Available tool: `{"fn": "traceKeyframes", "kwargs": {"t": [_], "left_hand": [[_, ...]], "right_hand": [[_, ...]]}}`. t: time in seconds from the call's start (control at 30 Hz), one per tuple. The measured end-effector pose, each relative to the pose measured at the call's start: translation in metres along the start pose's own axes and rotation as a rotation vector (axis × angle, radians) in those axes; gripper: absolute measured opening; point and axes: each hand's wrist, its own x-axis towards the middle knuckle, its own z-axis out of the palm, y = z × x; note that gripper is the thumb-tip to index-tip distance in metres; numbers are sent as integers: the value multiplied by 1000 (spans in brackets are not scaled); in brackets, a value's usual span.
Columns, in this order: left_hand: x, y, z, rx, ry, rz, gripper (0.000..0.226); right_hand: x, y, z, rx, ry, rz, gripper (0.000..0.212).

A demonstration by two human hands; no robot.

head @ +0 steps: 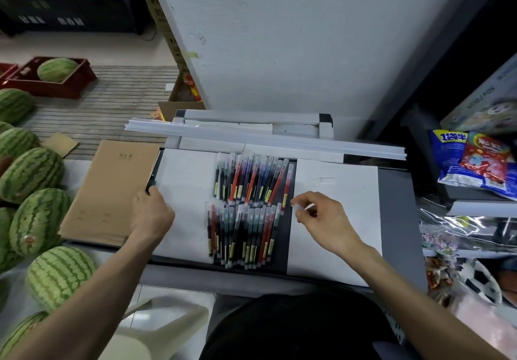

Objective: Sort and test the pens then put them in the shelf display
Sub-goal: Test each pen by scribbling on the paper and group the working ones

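Note:
Two rows of pens lie on the dark counter [397, 219] between two white sheets. The upper row of pens [251, 177] and the lower row of pens [242, 233] mix red, black, blue and purple barrels with clear caps. My left hand [151, 214] grips a black pen [152, 175] that points away along the left white sheet's [184, 191] edge. My right hand [321, 217] pinches a small clear pen cap [303, 207] over the right white sheet [341, 205], just right of the pens.
A brown notebook stack [112, 191] lies left of the sheets. Long white strips [265, 135] run across the back of the counter. Several watermelons [33, 172] sit at the left. Snack bags [472, 161] and wrapped goods crowd the right shelf. A beige watering can [156, 329] stands below.

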Motion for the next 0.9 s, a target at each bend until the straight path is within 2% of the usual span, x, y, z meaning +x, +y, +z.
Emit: {"fn": "traceKeyframes", "kwargs": {"t": [0.2,0.27,0.37,0.5,0.57,0.77,0.9], "left_hand": [[16,-10,9,-49,51,-21,21],[17,-15,10,-92,29,-60,23],[7,-9,7,-97,36,-25,19],[-30,31,-17,-291,97,17,18],[-49,51,-27,-436,57,62,21],[-119,97,-35,-765,-264,345,28],[-142,104,-26,-708,-333,548,30]], "right_hand": [[-2,1,6,194,-25,97,6],[-2,0,9,358,-34,153,9],[-5,-8,8,663,-48,241,15],[-9,-18,9,997,-87,367,21],[-9,-20,13,1092,-76,417,23],[-8,-22,14,1206,-59,421,23],[-8,-19,13,1047,-107,354,18]]}}
